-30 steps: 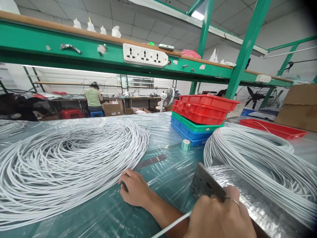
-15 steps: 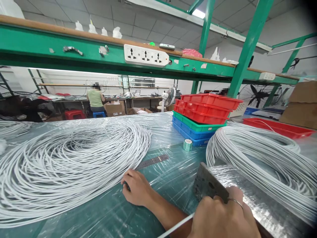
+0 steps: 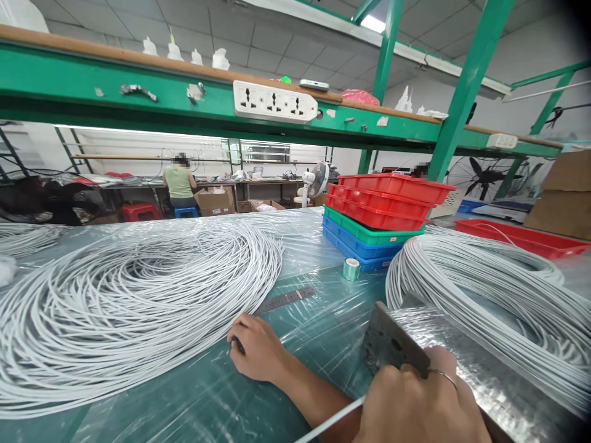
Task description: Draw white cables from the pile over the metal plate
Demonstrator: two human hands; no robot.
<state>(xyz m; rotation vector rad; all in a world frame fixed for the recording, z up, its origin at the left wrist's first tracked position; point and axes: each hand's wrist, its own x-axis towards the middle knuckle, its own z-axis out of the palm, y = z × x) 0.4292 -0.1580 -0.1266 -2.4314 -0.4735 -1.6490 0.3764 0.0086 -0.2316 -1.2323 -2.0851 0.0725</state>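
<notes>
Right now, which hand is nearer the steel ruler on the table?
Left. The left hand rests at the ruler's near end, fingertips about touching it; the right hand sits farther right, on the metal block.

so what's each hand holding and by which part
The right hand grips the near edge of the metal cutter blade. The left hand presses down at the near end of the steel ruler; whether it holds anything cannot be told.
</notes>
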